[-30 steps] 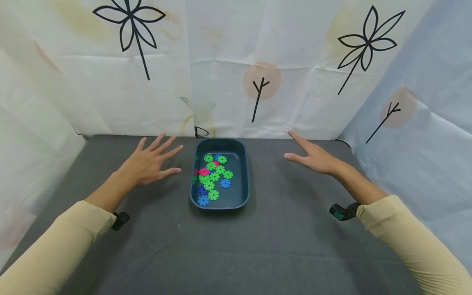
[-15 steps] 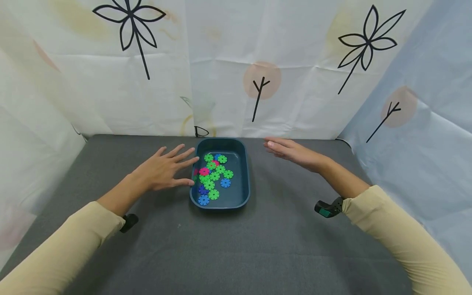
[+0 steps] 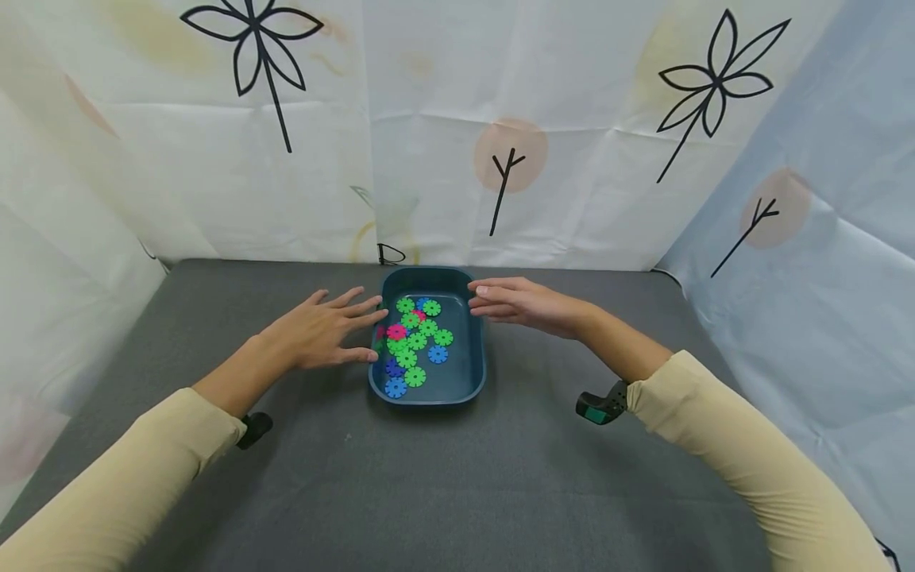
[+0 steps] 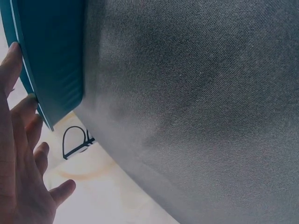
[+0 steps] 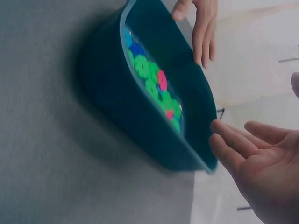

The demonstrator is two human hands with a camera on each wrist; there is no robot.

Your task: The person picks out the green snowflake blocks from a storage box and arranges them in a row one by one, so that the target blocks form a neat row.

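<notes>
A dark teal rectangular tub [image 3: 461,381] stands on the grey cloth, holding several notched plastic discs [image 3: 416,341] in green, blue and pink, mostly along its left side. At the tub's left rim is my left hand [image 3: 310,334], fingers spread and straight; in the left wrist view its fingertips [image 4: 31,100] meet the rim. My right hand [image 3: 529,306] is at the right rim, fingers extended together. The right wrist view has its fingertips [image 5: 216,140] close to the tub's far end; whether they touch it I cannot tell. Neither hand grips anything.
The table is covered in dark grey cloth [image 3: 429,485]. White fabric with plant drawings [image 3: 436,159] hangs just behind the tub, and a bluish-white sheet [image 3: 822,318] hangs along the right. A black wrist device [image 3: 602,407] sits below the right forearm.
Both hands have moved inward to the tub, the left rightward to its left rim and the right leftward to its right rim. The right fingers have drawn together. The tub stays in place.
</notes>
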